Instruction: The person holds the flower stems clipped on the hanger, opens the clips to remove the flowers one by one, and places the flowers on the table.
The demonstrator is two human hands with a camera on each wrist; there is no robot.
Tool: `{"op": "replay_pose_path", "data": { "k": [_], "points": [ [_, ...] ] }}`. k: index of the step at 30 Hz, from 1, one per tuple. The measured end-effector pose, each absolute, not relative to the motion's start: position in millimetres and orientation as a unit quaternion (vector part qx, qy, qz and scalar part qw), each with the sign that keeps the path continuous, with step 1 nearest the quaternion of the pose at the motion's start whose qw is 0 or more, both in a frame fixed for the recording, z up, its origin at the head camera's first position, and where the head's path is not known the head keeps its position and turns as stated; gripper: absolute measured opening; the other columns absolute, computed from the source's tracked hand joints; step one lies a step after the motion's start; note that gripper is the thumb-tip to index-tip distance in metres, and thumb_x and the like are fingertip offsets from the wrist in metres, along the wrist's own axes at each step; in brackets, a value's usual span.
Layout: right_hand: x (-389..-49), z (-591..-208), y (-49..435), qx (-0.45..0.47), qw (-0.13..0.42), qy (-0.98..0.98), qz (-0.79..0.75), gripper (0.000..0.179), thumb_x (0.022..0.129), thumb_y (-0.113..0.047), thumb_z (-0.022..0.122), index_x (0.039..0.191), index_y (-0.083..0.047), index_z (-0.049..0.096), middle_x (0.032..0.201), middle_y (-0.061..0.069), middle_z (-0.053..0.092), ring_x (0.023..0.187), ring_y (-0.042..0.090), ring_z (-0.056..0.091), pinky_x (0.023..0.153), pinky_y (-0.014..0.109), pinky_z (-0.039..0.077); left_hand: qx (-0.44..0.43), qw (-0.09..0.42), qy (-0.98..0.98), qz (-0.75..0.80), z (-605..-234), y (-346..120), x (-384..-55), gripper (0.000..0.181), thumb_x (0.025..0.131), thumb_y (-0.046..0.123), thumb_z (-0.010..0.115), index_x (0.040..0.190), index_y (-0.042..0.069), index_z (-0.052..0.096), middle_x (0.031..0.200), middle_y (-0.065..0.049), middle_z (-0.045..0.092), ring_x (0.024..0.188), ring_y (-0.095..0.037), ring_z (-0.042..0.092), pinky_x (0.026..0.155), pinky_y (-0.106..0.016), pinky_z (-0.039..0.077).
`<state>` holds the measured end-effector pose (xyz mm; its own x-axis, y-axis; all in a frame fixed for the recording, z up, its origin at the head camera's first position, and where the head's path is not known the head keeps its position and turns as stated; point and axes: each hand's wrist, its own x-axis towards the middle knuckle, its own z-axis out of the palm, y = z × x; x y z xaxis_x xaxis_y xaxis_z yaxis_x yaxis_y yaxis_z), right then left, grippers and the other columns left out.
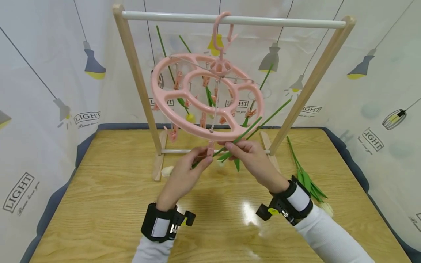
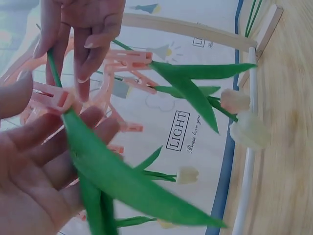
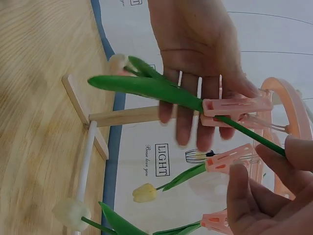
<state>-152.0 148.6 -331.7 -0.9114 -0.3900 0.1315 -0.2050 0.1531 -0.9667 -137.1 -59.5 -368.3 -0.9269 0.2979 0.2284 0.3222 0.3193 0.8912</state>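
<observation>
A pink round clip hanger [image 1: 179,121] hangs by its hook in front of me. At its near edge my left hand [image 1: 184,173] pinches a pink clothespin [image 1: 211,149] with the thumb, the other fingers extended behind it. In the right wrist view, the clothespin [image 3: 234,107] sits around the stem of an artificial tulip, just above its green leaves [image 3: 142,89]. My right hand [image 1: 256,160] pinches that tulip's stem [image 1: 250,129] between thumb and fingers, to the right of the clothespin. A pale bloom [image 3: 119,64] shows beyond the leaves.
A rack with a white top bar [image 1: 164,16] and wooden legs [image 1: 135,67] carries the hanger. Several other tulips hang head down from its clips, including a yellow one [image 3: 145,193]. Another tulip [image 1: 304,179] lies on the wooden table [image 1: 98,212] at the right.
</observation>
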Motion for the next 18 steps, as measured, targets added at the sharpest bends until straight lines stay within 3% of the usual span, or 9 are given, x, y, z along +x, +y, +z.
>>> {"op": "replay_pose_path", "data": {
  "k": [5,8,14,18],
  "points": [
    [-150,-332,147,-0.199,0.045,0.745,-0.635,0.032,0.099,-0.014,0.054,0.106,0.014,0.068,0.112,-0.006,0.073,0.097,0.011,0.059,0.077,0.027,0.051,-0.168,0.061,-0.795,-0.58,-365,-55,-137,0.034,0.095,0.031,0.06,0.114,0.003,0.065,0.105,-0.016,0.073,0.094,-0.02,0.068,0.079,-0.045,0.059],
    [-149,-332,146,-0.193,0.042,0.737,-0.647,0.032,0.098,-0.013,0.055,0.109,0.015,0.066,0.096,-0.021,0.072,0.088,0.009,0.061,0.072,0.024,0.051,-0.167,0.076,-0.79,-0.585,-365,-55,-137,0.032,0.095,0.027,0.062,0.117,0.004,0.065,0.098,-0.018,0.073,0.084,-0.022,0.069,0.071,-0.043,0.058],
    [-149,-332,149,-0.167,0.062,0.747,-0.641,0.035,0.1,-0.018,0.052,0.109,0.013,0.066,0.087,-0.021,0.072,0.08,0.007,0.063,0.067,0.022,0.053,-0.196,0.087,-0.792,-0.572,-367,-54,-139,0.041,0.097,0.021,0.058,0.137,0.015,0.054,0.095,-0.019,0.072,0.072,-0.022,0.07,0.062,-0.042,0.059],
    [-151,-334,156,-0.155,0.072,0.752,-0.637,0.036,0.1,-0.022,0.054,0.108,0.011,0.067,0.083,-0.017,0.072,0.082,0.012,0.063,0.069,0.021,0.054,-0.215,0.079,-0.807,-0.544,-368,-53,-141,0.039,0.1,0.021,0.053,0.139,0.016,0.053,0.097,-0.017,0.071,0.069,-0.019,0.068,0.058,-0.034,0.056]
  ]
}}
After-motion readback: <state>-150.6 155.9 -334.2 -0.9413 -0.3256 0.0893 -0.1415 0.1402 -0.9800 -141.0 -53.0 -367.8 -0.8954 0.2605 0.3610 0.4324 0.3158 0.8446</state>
